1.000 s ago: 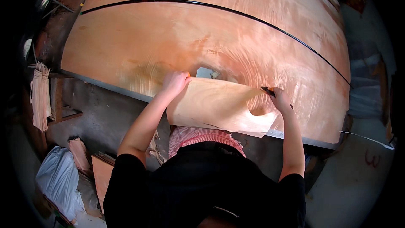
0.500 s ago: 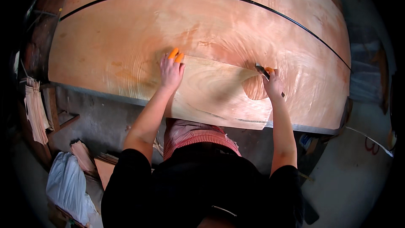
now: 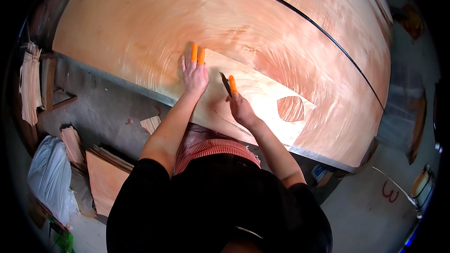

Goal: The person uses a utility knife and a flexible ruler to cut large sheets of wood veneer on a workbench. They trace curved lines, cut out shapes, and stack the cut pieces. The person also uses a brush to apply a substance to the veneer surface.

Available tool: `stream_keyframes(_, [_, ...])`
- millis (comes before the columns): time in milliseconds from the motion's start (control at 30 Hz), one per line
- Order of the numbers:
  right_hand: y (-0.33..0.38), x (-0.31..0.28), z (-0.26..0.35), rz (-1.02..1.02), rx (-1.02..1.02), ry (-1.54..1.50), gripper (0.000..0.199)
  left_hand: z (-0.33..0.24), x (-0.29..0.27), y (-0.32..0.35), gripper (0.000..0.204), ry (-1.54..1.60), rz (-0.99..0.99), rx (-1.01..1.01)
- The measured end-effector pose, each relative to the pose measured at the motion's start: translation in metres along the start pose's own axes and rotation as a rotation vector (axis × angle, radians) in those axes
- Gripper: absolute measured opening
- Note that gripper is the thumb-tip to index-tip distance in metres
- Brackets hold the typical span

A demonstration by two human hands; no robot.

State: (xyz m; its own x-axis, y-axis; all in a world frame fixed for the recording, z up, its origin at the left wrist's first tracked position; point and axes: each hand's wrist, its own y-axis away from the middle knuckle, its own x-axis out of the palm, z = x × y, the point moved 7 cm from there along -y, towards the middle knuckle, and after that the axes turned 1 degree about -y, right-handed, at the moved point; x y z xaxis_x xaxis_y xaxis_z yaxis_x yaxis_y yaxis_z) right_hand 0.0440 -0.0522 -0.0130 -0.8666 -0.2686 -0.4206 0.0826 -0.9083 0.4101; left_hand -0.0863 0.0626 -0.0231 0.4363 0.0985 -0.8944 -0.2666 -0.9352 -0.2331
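A pale wood veneer piece (image 3: 267,91) lies on top of a larger, wavy-grained veneer sheet (image 3: 126,33), near its front edge. Toward its right end the piece has a rounded hole (image 3: 290,108) through which darker wood shows. My left hand (image 3: 195,72) rests at the left end of the piece, fingers stretched out, two of them in orange finger covers. In my right hand (image 3: 240,105) is a slim dark knife (image 3: 226,83), its tip pointing away from me above the piece. An orange cover is on that hand's index finger too. Whether the knife touches the wood I cannot tell.
A thin black strip (image 3: 300,13) runs in a curve across the big sheet. Left of the table hang veneer strips (image 3: 30,84); below stand a white plastic bag (image 3: 49,175) and stacked wood sheets (image 3: 105,180). A pale cord (image 3: 393,185) is at the right.
My right hand has brought the knife leftward from beside the hole to near my left hand. The left hand stays at the piece's left end. The whole view has turned somewhat.
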Motion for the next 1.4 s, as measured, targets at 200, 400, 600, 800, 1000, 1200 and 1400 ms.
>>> stream_keyframes(200, [-0.047,0.04,0.001,0.016,0.071,0.453,0.027,-0.003,0.001,0.0,0.038,0.016,0.049,0.082])
stream_keyframes(400, [-0.011,0.049,-0.035,-0.015,0.202,0.377,0.035,-0.001,0.005,0.0,0.04,-0.036,0.026,0.111])
stream_keyframes(600, [0.036,-0.002,-0.067,0.311,0.064,0.748,0.017,-0.006,-0.003,-0.004,0.055,0.113,-0.004,0.117])
stream_keyframes(800, [0.014,-0.125,-0.069,0.611,-0.206,1.021,0.017,-0.008,0.001,-0.006,0.055,0.06,0.067,0.116])
stream_keyframes(1000, [0.002,-0.181,-0.058,0.666,-0.194,1.079,0.026,-0.007,-0.007,-0.008,0.058,0.112,0.04,0.104])
stream_keyframes(1200, [-0.051,-0.115,0.024,0.523,-0.444,1.028,0.02,-0.001,-0.006,-0.007,0.061,0.183,0.068,0.053])
stream_keyframes(1400, [-0.125,-0.059,0.034,0.502,-0.651,1.029,0.02,-0.002,-0.012,-0.009,0.062,0.184,0.135,0.017])
